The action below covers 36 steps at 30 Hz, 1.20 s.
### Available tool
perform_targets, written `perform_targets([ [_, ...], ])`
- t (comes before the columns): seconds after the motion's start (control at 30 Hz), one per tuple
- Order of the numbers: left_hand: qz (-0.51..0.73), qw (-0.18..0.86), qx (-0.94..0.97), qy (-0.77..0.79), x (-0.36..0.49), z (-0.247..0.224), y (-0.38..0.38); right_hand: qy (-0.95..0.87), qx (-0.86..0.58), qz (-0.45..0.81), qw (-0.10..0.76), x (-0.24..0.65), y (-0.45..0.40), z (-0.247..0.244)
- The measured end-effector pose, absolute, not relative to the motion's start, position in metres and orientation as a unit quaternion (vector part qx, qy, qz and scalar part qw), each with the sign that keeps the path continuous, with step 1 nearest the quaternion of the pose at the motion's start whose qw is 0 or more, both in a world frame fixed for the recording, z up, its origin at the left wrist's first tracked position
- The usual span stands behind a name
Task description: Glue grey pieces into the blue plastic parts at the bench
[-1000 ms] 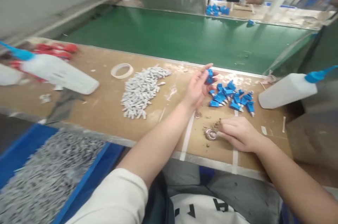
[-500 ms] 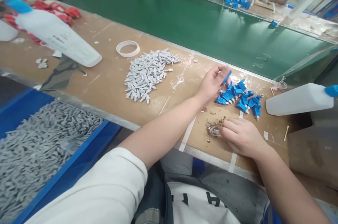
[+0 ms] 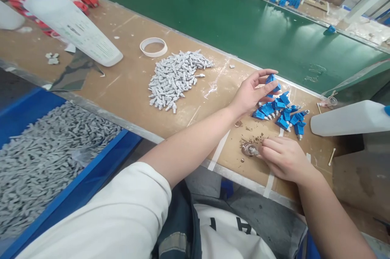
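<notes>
In the head view, my left hand (image 3: pixel 253 91) holds a small blue plastic part (image 3: pixel 272 81) between thumb and fingers, above a loose pile of blue parts (image 3: pixel 284 114) with pale tips. Closer to me, my right hand (image 3: pixel 283 156) is closed in a pinch on a small light-grey piece (image 3: pixel 255 151). The end of that piece is at the mouth of a small glass jar (image 3: pixel 247 148), which appears to lie tilted on the table. Brown specks surround the jar. My right fingers hide most of the grey piece.
Left of my hands lie a heap of grey pieces (image 3: pixel 178 80) and a tape roll (image 3: pixel 153 47). White bottles (image 3: pixel 76 27) (image 3: pixel 350 119) flank the work area. A blue bin (image 3: pixel 129 143) of grey pieces stands below. A green belt (image 3: pixel 195 11) runs behind; a person sits across it.
My left hand has lifted the blue part and turned it, so more of it shows. My right hand stays by the jar. The whole view has shifted slightly.
</notes>
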<state>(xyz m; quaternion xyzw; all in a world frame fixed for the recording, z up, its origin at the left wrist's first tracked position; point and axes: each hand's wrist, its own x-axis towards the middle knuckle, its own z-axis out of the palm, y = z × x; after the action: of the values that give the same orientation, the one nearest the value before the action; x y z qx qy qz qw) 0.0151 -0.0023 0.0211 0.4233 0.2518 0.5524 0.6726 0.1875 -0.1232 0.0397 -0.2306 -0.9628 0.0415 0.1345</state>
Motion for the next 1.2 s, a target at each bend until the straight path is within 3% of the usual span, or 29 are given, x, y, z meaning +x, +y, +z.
perform_targets([
  [0.1, 0.543, 0.668, 0.440, 0.255, 0.014, 0.020, -0.003, -0.943, -0.252, 0.097, 0.196, 0.195, -0.122, 0.037],
  [0.3, 0.482, 0.726, 0.455, 0.181, 0.013, 0.017, -0.009, -0.690, -0.428, 0.269, 0.519, 0.203, -0.116, 0.021],
  [0.4, 0.446, 0.753, 0.457, 0.155, 0.011, 0.017, -0.012, -0.573, -0.491, 0.298, 0.585, 0.202, -0.108, 0.018],
  [0.83, 0.412, 0.722, 0.528, 0.174, 0.010, 0.009, -0.013, -0.609, -0.533, 0.236, 0.537, 0.207, -0.103, 0.019],
  [1.1, 0.403, 0.699, 0.564, 0.175, 0.011, 0.025, -0.031, -0.701, -0.541, 0.167, 0.433, 0.209, -0.108, 0.029],
  [1.2, 0.368, 0.734, 0.554, 0.136, 0.007, 0.033, -0.035, -0.729, -0.539, 0.169, 0.387, 0.231, -0.106, 0.001],
])
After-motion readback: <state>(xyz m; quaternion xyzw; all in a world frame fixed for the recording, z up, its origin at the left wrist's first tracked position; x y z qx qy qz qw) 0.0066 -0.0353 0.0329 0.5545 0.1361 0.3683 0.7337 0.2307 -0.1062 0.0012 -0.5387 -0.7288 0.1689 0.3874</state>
